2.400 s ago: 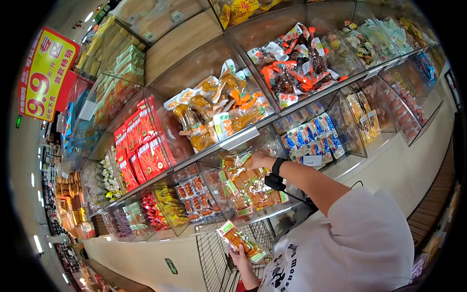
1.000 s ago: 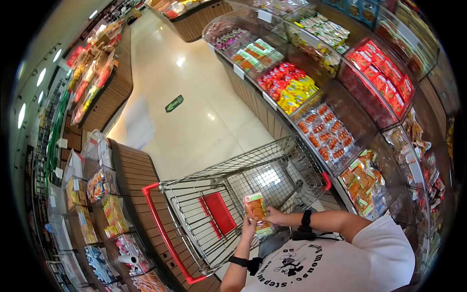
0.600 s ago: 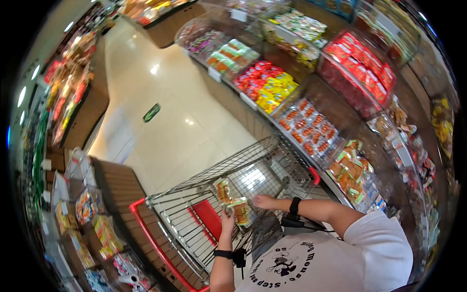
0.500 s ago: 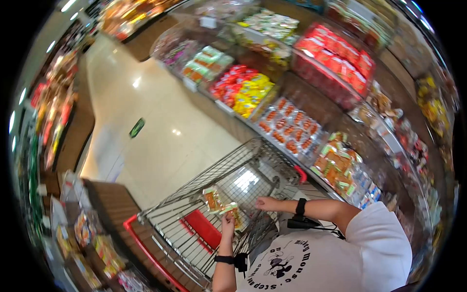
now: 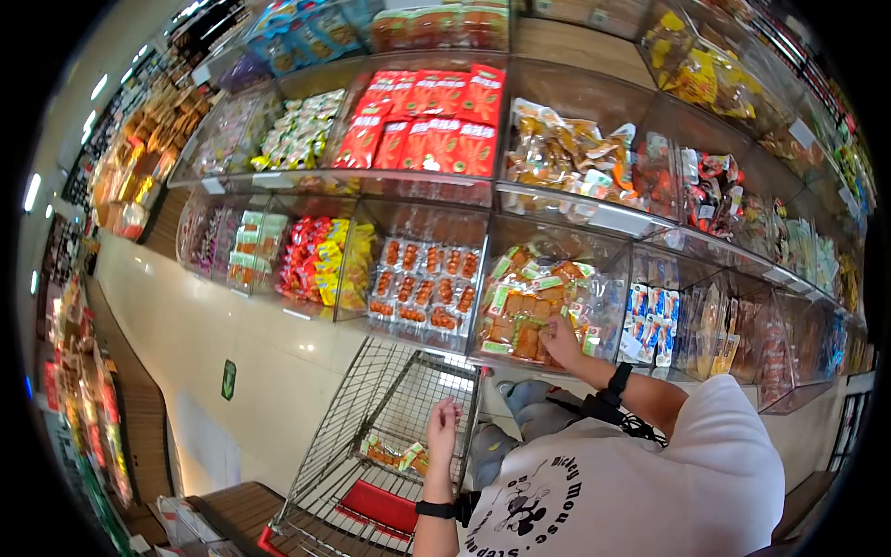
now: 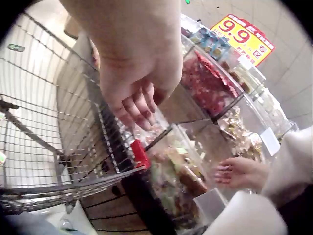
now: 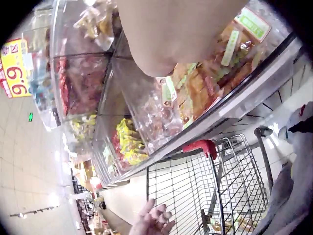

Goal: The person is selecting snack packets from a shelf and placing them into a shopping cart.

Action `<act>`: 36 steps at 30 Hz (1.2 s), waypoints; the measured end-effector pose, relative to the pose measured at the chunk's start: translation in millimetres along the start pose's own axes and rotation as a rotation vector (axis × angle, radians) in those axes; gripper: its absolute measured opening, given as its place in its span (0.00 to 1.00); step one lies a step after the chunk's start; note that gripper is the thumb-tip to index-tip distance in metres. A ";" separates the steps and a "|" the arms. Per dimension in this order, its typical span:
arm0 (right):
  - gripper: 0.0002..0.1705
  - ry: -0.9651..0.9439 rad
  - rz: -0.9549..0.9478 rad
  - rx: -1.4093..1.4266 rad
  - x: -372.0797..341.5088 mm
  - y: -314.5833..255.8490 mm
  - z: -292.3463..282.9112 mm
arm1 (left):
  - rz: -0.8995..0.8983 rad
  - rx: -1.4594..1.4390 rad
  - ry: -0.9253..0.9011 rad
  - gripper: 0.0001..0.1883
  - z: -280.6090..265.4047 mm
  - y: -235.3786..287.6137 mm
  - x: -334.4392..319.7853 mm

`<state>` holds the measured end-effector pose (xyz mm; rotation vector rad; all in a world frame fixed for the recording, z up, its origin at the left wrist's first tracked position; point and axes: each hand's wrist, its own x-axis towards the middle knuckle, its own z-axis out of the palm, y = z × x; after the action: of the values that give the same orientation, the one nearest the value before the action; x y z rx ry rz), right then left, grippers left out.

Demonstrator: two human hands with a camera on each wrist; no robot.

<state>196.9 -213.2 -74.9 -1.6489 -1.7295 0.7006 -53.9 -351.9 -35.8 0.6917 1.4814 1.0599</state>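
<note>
My right hand (image 5: 560,342) reaches over the front wall of a clear bin and is right at the flat, clear-wrapped packs of brown food pieces (image 5: 515,306) with green-and-white labels. Its fingers look loosely bent in the left wrist view, with nothing seen held; in the right wrist view they are hidden behind the hand (image 7: 171,44). Above the shopping cart (image 5: 316,464), my left hand (image 5: 444,429) hangs with relaxed fingers and holds nothing. Two similar packs (image 5: 380,453) lie on the cart's wire floor, just beyond the red seat panel (image 5: 380,506).
Left of this bin are packs of small reddish-brown pieces (image 5: 422,283) and yellow packets (image 5: 343,265). Blue-and-white packets (image 5: 650,320) fill the bin to the right. An upper tier holds red bags (image 5: 427,121). The cart stands against the bins' front.
Both hands held a pack over the cart; the packs now lie in the cart and the left hand has let go. My right hand has moved back to the bin, and the view has turned right.
</note>
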 end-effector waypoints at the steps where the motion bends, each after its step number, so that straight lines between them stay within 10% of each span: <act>1: 0.15 0.025 -0.045 -0.063 5.0 5.5 -6.0 | 0.035 0.013 -0.029 0.13 13.5 16.8 8.0; 5: 0.20 -0.035 -0.276 -0.290 49.1 9.7 -12.8 | 0.211 0.090 -0.138 0.13 66.1 41.1 52.1; 9: 0.30 -0.460 -0.008 -0.506 72.7 -4.2 -17.7 | 0.287 0.506 -0.110 0.17 119.4 23.8 102.6; 14: 0.37 -0.520 0.164 -0.306 59.7 10.4 -13.6 | 0.176 0.887 -0.215 0.18 139.6 -22.5 150.6; 20: 0.44 -0.712 0.598 -0.016 23.3 -31.8 -51.8 | -0.125 0.757 -0.272 0.22 143.5 -43.9 167.1; 23: 0.39 -0.550 0.377 -0.079 17.7 1.4 -22.1 | -0.105 0.628 -0.346 0.20 148.4 -26.3 153.7; 29: 0.27 -0.676 0.447 0.760 15.8 -3.9 -29.6 | 0.043 0.132 -0.267 0.15 137.4 27.5 92.7; 36: 0.25 -1.172 0.255 0.760 -14.6 -90.1 10.8 | 0.159 0.125 0.107 0.09 52.4 27.0 -8.1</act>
<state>129.9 -233.5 -15.4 -0.8927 -1.5126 2.4180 -5.0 -335.2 -6.1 0.8636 1.6160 1.1467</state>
